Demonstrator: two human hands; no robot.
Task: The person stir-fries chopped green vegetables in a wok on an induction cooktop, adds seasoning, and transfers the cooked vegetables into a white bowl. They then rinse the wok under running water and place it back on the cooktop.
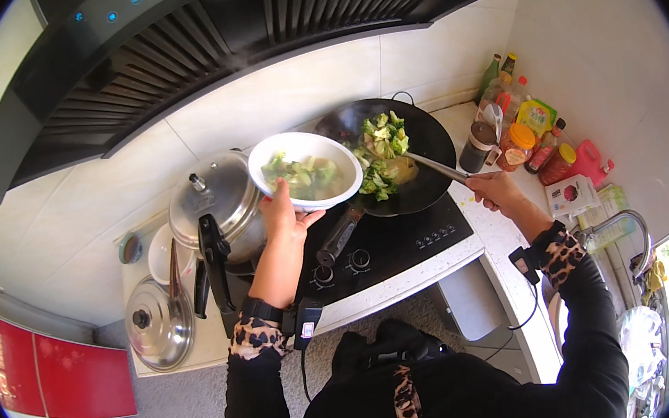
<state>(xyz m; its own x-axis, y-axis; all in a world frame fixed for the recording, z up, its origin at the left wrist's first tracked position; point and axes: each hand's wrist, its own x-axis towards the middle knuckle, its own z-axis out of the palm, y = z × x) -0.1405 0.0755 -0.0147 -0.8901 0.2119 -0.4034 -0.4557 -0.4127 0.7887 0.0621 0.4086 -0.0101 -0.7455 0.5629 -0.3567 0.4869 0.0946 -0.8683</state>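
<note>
My left hand (289,217) holds a white bowl (258,162) by its near side, tilted over the left rim of a black wok (436,179). Pieces of cooked green vegetable (306,175), which look like broccoli, lie in the bowl. My right hand (497,193) grips the handle of a metal spatula or ladle (438,167). Its head is hidden under a heap of broccoli (385,135) above the wok. More broccoli (377,179) and some brownish liquid are lower in the wok, which sits on a black glass cooktop (400,245).
A pressure cooker (222,203) stands close left of the bowl. Further left lie a metal lid (153,329) and a white bowl (160,253). Seasoning jars (516,145) and bottles crowd the right counter, near a faucet (636,224). The range hood (229,47) hangs overhead.
</note>
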